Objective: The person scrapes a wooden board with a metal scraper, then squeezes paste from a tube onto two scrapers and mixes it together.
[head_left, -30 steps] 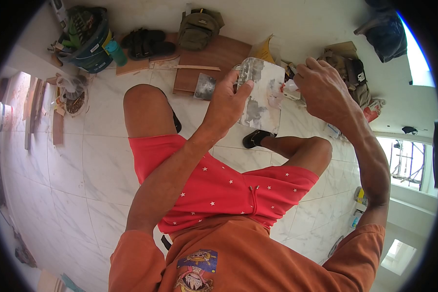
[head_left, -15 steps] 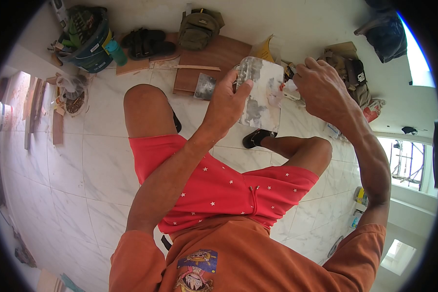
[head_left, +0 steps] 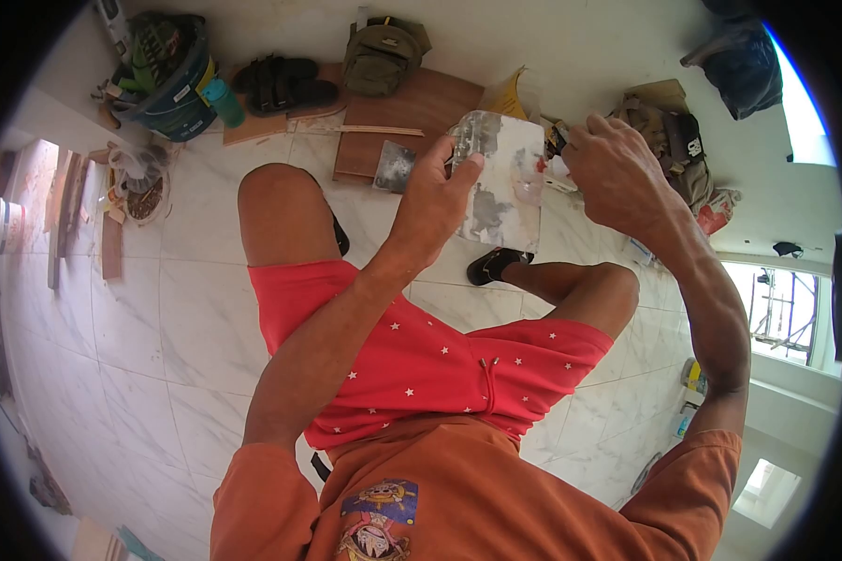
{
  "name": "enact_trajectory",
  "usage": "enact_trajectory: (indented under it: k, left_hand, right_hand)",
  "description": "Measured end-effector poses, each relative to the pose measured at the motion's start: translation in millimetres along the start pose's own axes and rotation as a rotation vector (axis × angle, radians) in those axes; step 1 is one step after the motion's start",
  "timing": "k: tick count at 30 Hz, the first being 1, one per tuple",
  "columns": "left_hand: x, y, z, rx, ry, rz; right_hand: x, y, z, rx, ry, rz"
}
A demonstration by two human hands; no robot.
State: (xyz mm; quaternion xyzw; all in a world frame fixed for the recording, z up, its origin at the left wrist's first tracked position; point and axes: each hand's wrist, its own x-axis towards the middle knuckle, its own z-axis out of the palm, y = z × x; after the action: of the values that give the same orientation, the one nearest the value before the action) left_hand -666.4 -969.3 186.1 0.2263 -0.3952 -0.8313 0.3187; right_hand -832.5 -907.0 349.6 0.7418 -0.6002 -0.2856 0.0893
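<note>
Barely anything differs from half a second ago: at twelve o'clock the left hand (head_left: 437, 198) keeps its thumb-and-finger pinch on the smeared plate (head_left: 507, 178), which sits toward one o'clock. At two o'clock the right hand (head_left: 616, 173) stays curled beside a small white-and-red piece (head_left: 558, 170); whether it grips that, I cannot tell. The plate blocks part of the yellow packet (head_left: 512, 97). Beyond lie a backpack (head_left: 382, 62) near twelve, dark sandals (head_left: 290, 86) at eleven and a bucket (head_left: 185, 105) at ten.

The left hand (head_left: 440, 198) grips a grey-smeared plate (head_left: 503, 182); the right hand (head_left: 616, 176) curls near its edge.
</note>
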Motion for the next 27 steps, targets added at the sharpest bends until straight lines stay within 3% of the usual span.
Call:
enact_trajectory:
  k: [4, 11, 16, 20, 23, 27]
  left_hand:
    - [-0.8, 0.5, 0.8, -0.047, -0.006, 0.009]
    - [0.0, -0.5, 0.8, -0.071, 0.039, 0.047]
    - [-4.5, 8.9, 5.3, -0.139, 0.086, 0.037]
    - [7.9, 21.4, -5.5, -0.132, 0.067, 0.057]
    - [18.4, 24.3, -11.6, 0.052, 0.081, 0.153]
    - [34.8, 38.7, -32.2, 0.587, 0.106, 0.246]
  right_hand:
    - [-2.3, 3.3, 9.4, 0.033, -0.055, 0.020]
    - [-20.0, 21.1, 37.0, 0.534, 0.010, 0.208]
    - [-34.2, 5.4, 93.3, 0.913, 0.098, 0.473]
    - [-18.1, -17.6, 153.9, 1.263, 0.110, 0.541]
    - [-5.3, -46.5, 214.2, 1.454, 0.212, 0.592]
    - [2.2, -65.9, 242.6, 1.492, 0.068, 0.647]
